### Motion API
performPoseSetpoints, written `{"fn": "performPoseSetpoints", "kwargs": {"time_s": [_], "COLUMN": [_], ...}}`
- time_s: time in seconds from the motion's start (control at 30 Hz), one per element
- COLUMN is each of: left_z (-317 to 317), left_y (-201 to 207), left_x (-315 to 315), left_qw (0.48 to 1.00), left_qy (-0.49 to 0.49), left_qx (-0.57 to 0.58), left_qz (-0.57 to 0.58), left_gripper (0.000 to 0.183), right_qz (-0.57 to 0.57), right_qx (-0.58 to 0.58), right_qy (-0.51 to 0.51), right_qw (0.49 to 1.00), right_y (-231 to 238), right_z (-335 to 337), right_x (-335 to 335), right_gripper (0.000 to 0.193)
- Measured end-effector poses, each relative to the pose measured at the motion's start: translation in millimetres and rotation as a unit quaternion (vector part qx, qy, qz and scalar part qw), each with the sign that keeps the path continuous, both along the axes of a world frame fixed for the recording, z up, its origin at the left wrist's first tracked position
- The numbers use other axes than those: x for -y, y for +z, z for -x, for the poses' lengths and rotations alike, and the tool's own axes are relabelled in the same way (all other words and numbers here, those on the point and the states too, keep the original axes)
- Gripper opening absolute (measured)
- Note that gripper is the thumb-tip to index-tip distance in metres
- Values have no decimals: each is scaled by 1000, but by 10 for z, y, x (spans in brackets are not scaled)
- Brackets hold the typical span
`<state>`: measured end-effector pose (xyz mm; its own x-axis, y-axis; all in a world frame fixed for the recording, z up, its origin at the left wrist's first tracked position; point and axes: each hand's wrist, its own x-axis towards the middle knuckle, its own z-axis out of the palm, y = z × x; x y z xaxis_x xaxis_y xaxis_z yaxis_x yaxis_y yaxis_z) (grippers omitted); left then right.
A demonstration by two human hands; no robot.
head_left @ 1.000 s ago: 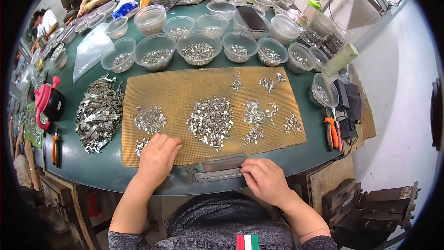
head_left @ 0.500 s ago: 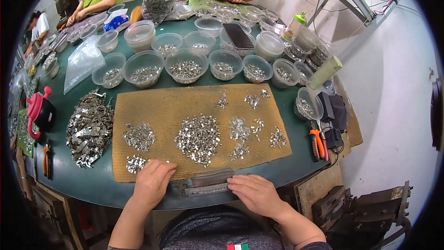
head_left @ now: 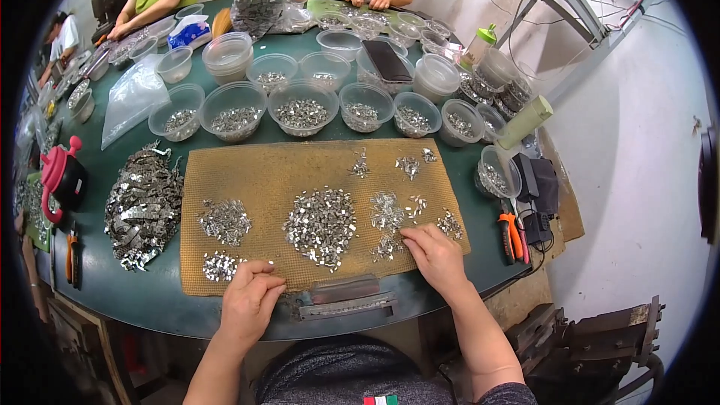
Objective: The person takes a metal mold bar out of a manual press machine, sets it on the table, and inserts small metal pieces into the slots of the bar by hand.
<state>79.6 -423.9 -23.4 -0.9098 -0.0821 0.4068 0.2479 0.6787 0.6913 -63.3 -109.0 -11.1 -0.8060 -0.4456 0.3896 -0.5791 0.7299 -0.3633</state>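
A tan textured mat [head_left: 262, 161] lies in front of me with several piles of small silvery metal pieces. My right hand [head_left: 439, 256] reaches over its right part, thumb and fingertips pinched at a pile of thin metal pieces [head_left: 387, 246]; what they hold is too small to make out. My left hand [head_left: 251, 300] rests at the front edge, left of the middle, with its fingers curled together; their contents are hidden. Close to it is a pile of bright pieces [head_left: 220, 265]. Between my hands, a narrow slotted metal fixture [head_left: 347, 306] lies at the table's front edge. The largest pile [head_left: 321, 226] sits mid-mat.
Clear plastic tubs [head_left: 302, 109] of metal parts line the mat's far side. Left are a heap of linked metal strips [head_left: 144, 206], pliers [head_left: 72, 256] and a pink-and-black pot [head_left: 64, 180]. Orange-handled pliers [head_left: 512, 236] lie right. Co-workers sit across the table.
My right hand has left the slotted fixture and moved forward and right to the small pile on the mat. My left hand has stayed nearly in place, its fingers slightly more curled.
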Motion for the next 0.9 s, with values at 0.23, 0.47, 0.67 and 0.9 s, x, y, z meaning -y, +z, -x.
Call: {"fn": "performPoseSetpoints", "kwargs": {"time_s": [0.23, 0.47, 0.67, 0.9], "left_z": [-18, -7, 4, -24], "left_y": [-35, -88, -58, -34], "left_x": [-7, -16, 4, -2], "left_qw": [1000, 999, 999, 999], "left_qy": [-2, -23, -20, 4], "left_qx": [1, -7, -5, 29], "left_qz": [-21, -38, -34, -42], "left_gripper": [15, 14, 14, 12], "right_qz": [-33, 45, 125, 68], "right_qx": [18, 57, 124, 130], "right_qy": [4, -8, 2, 98], "right_qw": [999, 997, 984, 984], "right_y": [-24, -25, 54, 308], "right_z": [88, 30, -296, -592], "right_x": [14, -37, -72, 46], "right_gripper": [7, 5, 11, 16]}}
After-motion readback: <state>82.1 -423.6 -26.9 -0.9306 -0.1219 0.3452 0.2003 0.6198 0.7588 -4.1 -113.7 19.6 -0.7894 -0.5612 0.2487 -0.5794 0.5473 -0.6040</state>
